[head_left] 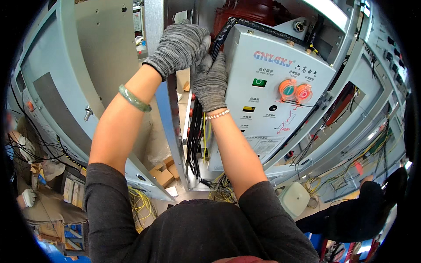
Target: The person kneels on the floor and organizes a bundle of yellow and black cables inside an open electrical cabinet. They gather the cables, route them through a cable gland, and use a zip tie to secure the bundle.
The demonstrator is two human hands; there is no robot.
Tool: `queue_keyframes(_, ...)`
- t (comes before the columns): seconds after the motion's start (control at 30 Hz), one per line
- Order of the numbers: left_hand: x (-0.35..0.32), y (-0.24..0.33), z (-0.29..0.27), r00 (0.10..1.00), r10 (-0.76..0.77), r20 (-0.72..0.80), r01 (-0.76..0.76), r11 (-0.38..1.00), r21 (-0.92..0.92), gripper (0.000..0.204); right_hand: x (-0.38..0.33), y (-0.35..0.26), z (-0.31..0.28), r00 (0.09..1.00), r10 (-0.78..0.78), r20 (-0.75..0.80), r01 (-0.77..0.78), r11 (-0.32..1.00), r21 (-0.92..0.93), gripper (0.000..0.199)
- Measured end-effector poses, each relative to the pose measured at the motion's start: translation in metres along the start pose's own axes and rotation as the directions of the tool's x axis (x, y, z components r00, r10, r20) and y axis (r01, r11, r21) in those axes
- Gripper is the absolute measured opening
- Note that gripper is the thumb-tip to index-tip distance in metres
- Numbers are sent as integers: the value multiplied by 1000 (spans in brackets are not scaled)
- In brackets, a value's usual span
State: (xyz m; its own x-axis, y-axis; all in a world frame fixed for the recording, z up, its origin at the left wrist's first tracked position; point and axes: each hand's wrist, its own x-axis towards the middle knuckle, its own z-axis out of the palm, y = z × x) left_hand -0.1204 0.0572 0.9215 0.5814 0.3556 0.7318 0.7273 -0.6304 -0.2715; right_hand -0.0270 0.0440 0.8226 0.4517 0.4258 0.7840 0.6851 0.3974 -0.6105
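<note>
Left hand, in a grey knit glove, curled shut around the top of the black cable bundle, fingers wrapped where the bundle bent over toward the upper edge of the grey switchgear unit. Right hand, gloved alike, just below and touching the left, pressed flat-fingered against the same bundle, fingers pointing up; whether closed round the cables, cannot tell. Jade-green bangle on the left wrist, white bead bracelet on the right.

Bundle long axis near vertical, running down from both hands along the unit's left edge to its loose ends near the cabinet floor; upper part arched right over the unit top as a black corrugated conduit. One bundle of many thin black wires, with some yellow wires beside it.

On the unit's face: one green square indicator, two round orange-rimmed buttons side by side. Open grey cabinet door at left. Another person's white-gloved hand low at far left.
</note>
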Motion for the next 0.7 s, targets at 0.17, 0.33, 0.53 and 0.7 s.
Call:
queue_keyframes(0.17, -18, 25, -21, 992, 10, 123, 9, 989, -150, 41, 22, -14, 9, 641, 502, 581, -595, -155, 789, 50)
queue_keyframes(0.33, -21, 46, -30, 991, 70, 116, -46, 979, -200, 42, 15, 2, 24, 890, 259, 374, -362, -96, 927, 53)
queue_keyframes(0.53, -15, 2, 18, 987, -157, -25, 128, 882, -453, 45, 29, 3, 35, 941, 301, 155, -301, 532, 791, 35)
queue_keyframes(0.7, 4, 14, 19, 952, -236, 194, 297, 865, -404, 53, 24, -26, 6, 784, 482, 390, -493, 101, 864, 37)
